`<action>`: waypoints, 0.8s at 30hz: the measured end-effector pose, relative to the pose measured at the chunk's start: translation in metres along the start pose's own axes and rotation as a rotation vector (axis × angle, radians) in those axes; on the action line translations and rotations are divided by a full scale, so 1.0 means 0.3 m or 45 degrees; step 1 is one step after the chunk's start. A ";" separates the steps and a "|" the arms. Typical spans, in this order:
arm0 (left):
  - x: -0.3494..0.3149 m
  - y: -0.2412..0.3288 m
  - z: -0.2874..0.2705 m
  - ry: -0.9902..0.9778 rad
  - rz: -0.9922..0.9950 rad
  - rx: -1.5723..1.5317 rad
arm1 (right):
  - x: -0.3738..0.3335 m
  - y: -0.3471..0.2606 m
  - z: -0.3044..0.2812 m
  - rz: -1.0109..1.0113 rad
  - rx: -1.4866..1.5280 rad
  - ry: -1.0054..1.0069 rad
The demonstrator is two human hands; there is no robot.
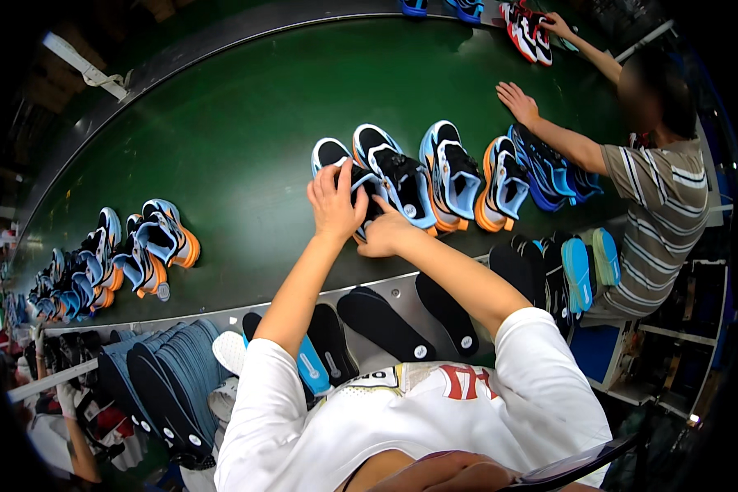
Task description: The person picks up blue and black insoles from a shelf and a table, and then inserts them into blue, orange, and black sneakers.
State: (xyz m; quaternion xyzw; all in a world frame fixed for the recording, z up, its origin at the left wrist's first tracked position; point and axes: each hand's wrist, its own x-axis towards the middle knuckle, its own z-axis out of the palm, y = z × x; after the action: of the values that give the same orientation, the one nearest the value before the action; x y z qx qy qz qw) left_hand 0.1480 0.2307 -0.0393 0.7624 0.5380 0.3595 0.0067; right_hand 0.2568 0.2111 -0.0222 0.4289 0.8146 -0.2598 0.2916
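Both hands are on a light-blue, black and white sneaker point(330, 151) that stands on the green belt point(246, 98), its toe pointing away from me. My left hand point(336, 201) is closed over its upper, the fingers bent across the lacing area. At the heel end, my right hand point(388, 231) grips the collar, with fingers reaching to the shoe's opening. What lies inside the shoe is mostly hidden by my hands. A matching sneaker point(383, 156) touches it on the right, with a round white sticker showing on its insole.
More blue-and-orange sneakers point(451, 168) stand to the right, and another group point(160, 234) sits left. Black insoles point(385, 324) lie along the near ledge; stacked grey-blue insoles point(180, 369) are at lower left. A co-worker in a striped shirt point(664, 205) reaches over the belt at right.
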 end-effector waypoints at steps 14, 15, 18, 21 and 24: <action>-0.113 0.013 -0.022 -0.597 0.410 0.076 | -0.462 -0.200 0.618 0.044 0.661 1.012; -0.115 -0.052 -0.061 -0.619 0.372 0.129 | -0.453 -0.204 0.635 0.029 0.661 0.975; -0.104 -0.187 -0.169 -0.546 0.235 0.215 | -0.437 -0.212 0.661 0.083 0.642 0.885; -0.041 -0.221 -0.226 -0.469 -0.002 0.604 | -0.441 -0.218 0.669 0.119 0.646 0.873; 0.062 -0.133 -0.174 -0.147 0.029 0.508 | -0.454 -0.211 0.671 0.153 0.660 0.821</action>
State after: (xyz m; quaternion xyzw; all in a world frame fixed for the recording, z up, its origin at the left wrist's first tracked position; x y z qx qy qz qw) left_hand 0.0894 0.2432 -0.0065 0.7741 0.5885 0.2015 -0.1176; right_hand 0.3167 -0.0305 -0.0562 0.5943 0.7453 -0.2909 -0.0814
